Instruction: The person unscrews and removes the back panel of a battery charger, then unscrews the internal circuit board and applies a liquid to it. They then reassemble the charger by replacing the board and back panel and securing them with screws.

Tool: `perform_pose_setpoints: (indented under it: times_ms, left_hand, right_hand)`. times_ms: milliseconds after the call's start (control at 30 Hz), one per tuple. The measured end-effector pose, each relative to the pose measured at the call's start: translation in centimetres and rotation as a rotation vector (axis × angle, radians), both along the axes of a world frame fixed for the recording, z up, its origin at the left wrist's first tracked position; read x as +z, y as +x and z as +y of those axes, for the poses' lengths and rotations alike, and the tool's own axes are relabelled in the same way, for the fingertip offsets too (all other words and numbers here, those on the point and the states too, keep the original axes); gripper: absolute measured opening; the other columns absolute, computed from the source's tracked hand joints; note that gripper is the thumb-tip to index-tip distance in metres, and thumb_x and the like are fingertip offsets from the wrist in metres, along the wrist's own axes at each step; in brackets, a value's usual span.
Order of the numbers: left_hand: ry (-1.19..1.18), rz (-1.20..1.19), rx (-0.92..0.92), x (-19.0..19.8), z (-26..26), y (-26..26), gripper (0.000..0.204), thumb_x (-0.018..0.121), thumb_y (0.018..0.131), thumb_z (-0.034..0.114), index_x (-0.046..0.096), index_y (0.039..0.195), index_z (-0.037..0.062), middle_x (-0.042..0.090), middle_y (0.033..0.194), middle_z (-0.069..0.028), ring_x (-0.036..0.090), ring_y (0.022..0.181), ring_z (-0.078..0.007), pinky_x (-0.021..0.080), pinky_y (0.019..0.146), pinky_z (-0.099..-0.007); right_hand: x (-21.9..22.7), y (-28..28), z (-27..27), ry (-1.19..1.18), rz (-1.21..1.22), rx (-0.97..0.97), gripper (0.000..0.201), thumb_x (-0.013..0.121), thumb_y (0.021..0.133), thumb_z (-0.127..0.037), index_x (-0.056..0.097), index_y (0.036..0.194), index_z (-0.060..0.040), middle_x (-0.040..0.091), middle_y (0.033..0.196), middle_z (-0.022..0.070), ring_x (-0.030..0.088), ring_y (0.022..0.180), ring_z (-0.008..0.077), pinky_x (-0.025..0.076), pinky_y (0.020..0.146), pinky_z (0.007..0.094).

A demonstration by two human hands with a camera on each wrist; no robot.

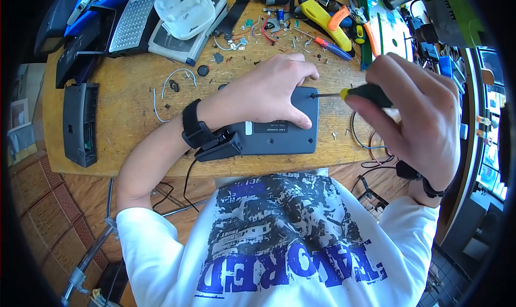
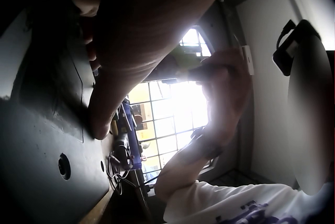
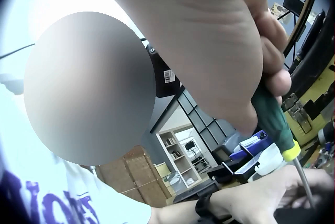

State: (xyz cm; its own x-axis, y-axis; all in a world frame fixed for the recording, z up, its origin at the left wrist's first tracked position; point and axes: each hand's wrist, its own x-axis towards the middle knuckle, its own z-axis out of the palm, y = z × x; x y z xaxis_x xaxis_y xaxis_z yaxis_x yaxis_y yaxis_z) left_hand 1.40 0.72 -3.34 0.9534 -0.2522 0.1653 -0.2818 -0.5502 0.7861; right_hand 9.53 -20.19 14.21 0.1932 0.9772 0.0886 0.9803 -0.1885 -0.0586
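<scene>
A flat dark grey charger (image 1: pixel 293 145), its label reading upside down in the head view, lies on the wooden table. Across it reaches my left hand (image 1: pixel 269 89), thumb on the top face and fingers bent over the far edge; the left wrist view shows the thumb beside a round screw hole (image 2: pixel 64 166). My right hand (image 1: pixel 422 105) grips a screwdriver (image 3: pixel 275 119) by its dark green handle with a yellow collar. The shaft lies nearly level in the head view, its tip at the hole in the charger's far right corner.
Pliers (image 1: pixel 371 35), a red-and-blue screwdriver (image 1: pixel 333 48) and a yellow tool (image 1: pixel 325 25) lie at the back right. Loose screws and wire scraps are scattered beyond the charger. A black casing (image 1: pixel 80 124) stands at the left, a clear plastic box (image 1: pixel 185 11) behind.
</scene>
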Motion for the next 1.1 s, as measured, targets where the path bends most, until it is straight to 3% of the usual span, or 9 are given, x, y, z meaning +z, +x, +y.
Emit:
perform_pose_setpoints:
  times_ms: [100, 167, 233, 300, 467, 633, 767, 833, 1100]
  left_hand:
    - [-0.005, 0.031, 0.011, 0.2, -0.1, -0.2, 0.076, 0.099, 0.066, 0.037, 0.071, 0.125, -0.0020, 0.060, 0.095, -0.0105, 0.062, 0.090, -0.0295, 0.052, 0.082, -0.0426]
    - [0.006, 0.027, 0.004, 0.2, 0.0, -0.2, 0.075, 0.099, 0.067, 0.037, 0.071, 0.125, -0.0024, 0.060, 0.096, -0.0110, 0.062, 0.090, -0.0300, 0.052, 0.082, -0.0425]
    - [0.011, 0.029, 0.008, 0.2, -0.1, -0.2, 0.075, 0.099, 0.067, 0.037, 0.071, 0.124, -0.0024, 0.061, 0.096, -0.0114, 0.062, 0.091, -0.0302, 0.052, 0.083, -0.0425]
    - [0.012, 0.036, 0.016, 0.1, -0.1, -0.3, 0.075, 0.099, 0.067, 0.037, 0.071, 0.124, -0.0025, 0.061, 0.097, -0.0118, 0.062, 0.091, -0.0304, 0.052, 0.083, -0.0425]
    - [0.006, 0.041, 0.018, -0.1, -0.1, -0.3, 0.075, 0.099, 0.068, 0.038, 0.072, 0.125, -0.0022, 0.061, 0.099, -0.0127, 0.062, 0.093, -0.0307, 0.052, 0.084, -0.0421]
    - [0.003, 0.032, 0.012, -0.1, -0.1, -0.3, 0.074, 0.098, 0.068, 0.038, 0.072, 0.124, -0.0023, 0.061, 0.099, -0.0124, 0.062, 0.093, -0.0308, 0.052, 0.084, -0.0423]
    - [0.000, 0.055, -0.011, -0.2, -0.1, 0.0, 0.073, 0.098, 0.068, 0.038, 0.073, 0.123, -0.0023, 0.061, 0.098, -0.0121, 0.062, 0.093, -0.0304, 0.052, 0.084, -0.0422]
    - [0.004, 0.059, 0.001, 0.0, -0.1, -0.1, 0.072, 0.098, 0.068, 0.038, 0.073, 0.124, -0.0016, 0.061, 0.098, -0.0119, 0.062, 0.093, -0.0302, 0.052, 0.084, -0.0421]
    - [0.013, 0.038, 0.001, 0.1, -0.1, -0.2, 0.071, 0.098, 0.068, 0.037, 0.074, 0.123, -0.0011, 0.061, 0.098, -0.0118, 0.063, 0.094, -0.0303, 0.053, 0.085, -0.0428]
  right_hand:
    - [-0.1, -0.4, 0.1, -0.037, -0.064, -0.023, 0.037, 0.090, 0.083, -0.022, 0.065, 0.099, -0.0012, 0.065, 0.094, 0.0144, 0.068, 0.078, 0.0313, 0.054, 0.066, 0.0387]
    - [-0.3, -0.3, 0.5, 0.097, 0.119, -0.024, 0.036, 0.089, 0.083, -0.019, 0.065, 0.102, -0.0005, 0.065, 0.095, 0.0153, 0.069, 0.079, 0.0332, 0.054, 0.068, 0.0387]
    - [-0.4, 0.2, 0.3, 0.129, 0.150, -0.008, 0.036, 0.089, 0.083, -0.017, 0.065, 0.103, 0.0001, 0.065, 0.097, 0.0164, 0.070, 0.082, 0.0346, 0.055, 0.069, 0.0387]
    - [-0.1, 0.4, 0.3, 0.014, 0.083, 0.042, 0.036, 0.089, 0.082, -0.017, 0.065, 0.103, 0.0004, 0.065, 0.095, 0.0156, 0.070, 0.079, 0.0345, 0.055, 0.068, 0.0397]
    - [0.6, -0.8, 0.4, -0.084, 0.056, -0.059, 0.031, 0.089, 0.080, -0.006, 0.062, 0.097, -0.0003, 0.065, 0.091, 0.0137, 0.070, 0.072, 0.0331, 0.055, 0.064, 0.0413]
    - [-0.7, -0.2, 1.0, 0.104, 0.105, -0.046, 0.033, 0.089, 0.083, -0.015, 0.062, 0.098, -0.0031, 0.067, 0.083, 0.0107, 0.067, 0.067, 0.0332, 0.052, 0.061, 0.0397]
    - [-0.5, -0.5, 1.1, 0.101, 0.111, 0.038, 0.034, 0.089, 0.084, -0.020, 0.062, 0.100, -0.0054, 0.067, 0.080, 0.0081, 0.067, 0.064, 0.0327, 0.051, 0.060, 0.0392]
    - [0.1, -1.6, 0.6, -0.029, 0.007, -0.063, 0.035, 0.090, 0.084, -0.021, 0.063, 0.101, -0.0056, 0.068, 0.080, 0.0080, 0.067, 0.063, 0.0315, 0.051, 0.059, 0.0398]
    - [-0.3, -2.8, 0.8, -0.024, -0.167, -0.224, 0.036, 0.089, 0.090, -0.030, 0.062, 0.098, -0.0067, 0.063, 0.065, 0.0087, 0.062, 0.053, 0.0301, 0.048, 0.054, 0.0415]
